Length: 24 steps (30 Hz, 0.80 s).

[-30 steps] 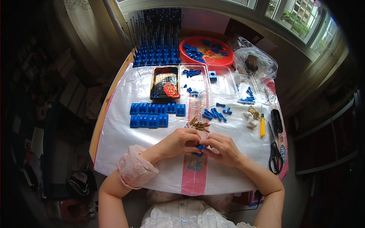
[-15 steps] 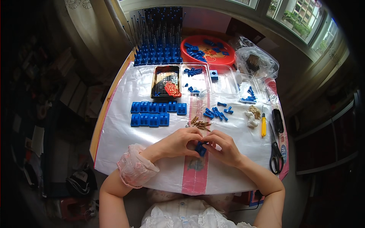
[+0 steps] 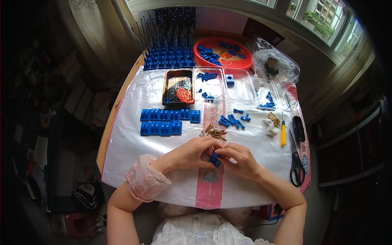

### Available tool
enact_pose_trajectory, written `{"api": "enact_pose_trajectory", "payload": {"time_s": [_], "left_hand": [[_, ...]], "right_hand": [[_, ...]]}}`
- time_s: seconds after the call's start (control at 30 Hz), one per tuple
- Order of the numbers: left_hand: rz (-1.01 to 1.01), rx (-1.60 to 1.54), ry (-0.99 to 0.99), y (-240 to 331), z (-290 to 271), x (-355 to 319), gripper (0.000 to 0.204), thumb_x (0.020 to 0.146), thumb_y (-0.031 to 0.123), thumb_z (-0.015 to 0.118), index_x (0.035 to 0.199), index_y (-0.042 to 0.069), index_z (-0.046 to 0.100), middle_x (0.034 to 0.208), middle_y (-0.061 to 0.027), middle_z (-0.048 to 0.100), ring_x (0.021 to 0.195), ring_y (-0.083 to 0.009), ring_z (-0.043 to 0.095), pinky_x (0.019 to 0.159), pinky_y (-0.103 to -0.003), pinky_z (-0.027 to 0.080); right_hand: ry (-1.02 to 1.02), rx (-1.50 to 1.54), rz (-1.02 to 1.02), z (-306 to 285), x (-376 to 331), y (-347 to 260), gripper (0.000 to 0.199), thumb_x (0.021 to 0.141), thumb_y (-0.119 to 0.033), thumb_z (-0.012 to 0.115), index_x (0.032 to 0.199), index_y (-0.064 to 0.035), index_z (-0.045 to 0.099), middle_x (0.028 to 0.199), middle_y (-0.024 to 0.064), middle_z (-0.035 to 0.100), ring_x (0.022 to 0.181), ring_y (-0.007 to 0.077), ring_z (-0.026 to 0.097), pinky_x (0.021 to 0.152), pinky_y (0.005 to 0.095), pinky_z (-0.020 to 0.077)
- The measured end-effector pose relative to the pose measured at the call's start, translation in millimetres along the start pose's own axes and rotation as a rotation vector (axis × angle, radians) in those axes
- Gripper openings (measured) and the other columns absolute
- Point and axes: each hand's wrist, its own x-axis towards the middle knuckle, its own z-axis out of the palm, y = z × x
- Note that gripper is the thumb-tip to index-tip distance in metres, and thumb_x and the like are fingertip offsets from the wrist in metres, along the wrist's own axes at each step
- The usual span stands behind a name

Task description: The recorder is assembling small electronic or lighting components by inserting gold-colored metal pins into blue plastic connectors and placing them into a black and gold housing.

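— Glossy white plastic sheeting (image 3: pixel 134 151) with a pink stripe covers the round wooden table. What's held?

— A small blue plastic block (image 3: pixel 214 159), pinched from both sides: the left hand (image 3: pixel 192 153) and the right hand (image 3: pixel 241 160) both close their fingers on it, just above the stripe.

— Its long axis?

— Too hidden by fingers to tell.

— Nearby?

— Small brass screws (image 3: pixel 215 132) just beyond the hands, two rows of blue moulded blocks (image 3: pixel 165 121) left of those, loose blue pegs (image 3: pixel 232 120), and black-handled scissors (image 3: pixel 297 163) at right.

White ruffled top, pink lace cuff (image 3: pixel 143 182) (left wrist).
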Motion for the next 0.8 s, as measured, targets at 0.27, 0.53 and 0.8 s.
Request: {"api": "enact_pose_trajectory", "payload": {"time_s": [0.27,0.53,0.8], "left_hand": [[0.024,-0.012,-0.012,-2,-1,0,0.056,0.077,0.014,0.087,0.125,0.005,0.062,0.1,-0.0099,0.065,0.089,-0.0223,0.068,0.08,-0.034,0.055],[0.042,-0.01,0.004,3,-1,1,0.064,0.075,0.013,0.089,0.132,0.008,0.06,0.099,-0.0071,0.065,0.085,-0.0191,0.066,0.077,-0.032,0.055],[-0.007,-0.086,-0.012,-6,-2,-2,0.068,0.078,0.012,0.089,0.138,0.009,0.057,0.105,-0.0055,0.072,0.081,-0.0122,0.065,0.073,-0.028,0.055]], "right_hand": [[0.012,0.006,0.0,2,-1,0,0.031,0.084,0.002,0.073,0.115,-0.004,0.068,0.103,0.0128,0.069,0.089,0.0319,0.071,0.075,0.04,0.057],[0.013,0.113,0.108,4,-2,3,0.033,0.085,0.003,0.073,0.116,-0.0033,0.068,0.102,0.0126,0.071,0.087,0.0284,0.073,0.076,0.037,0.0579],[0.064,0.284,0.275,2,-2,10,0.028,0.09,0.003,0.071,0.118,-0.001,0.068,0.102,0.0119,0.075,0.089,0.0191,0.074,0.077,0.0303,0.0581]]}}
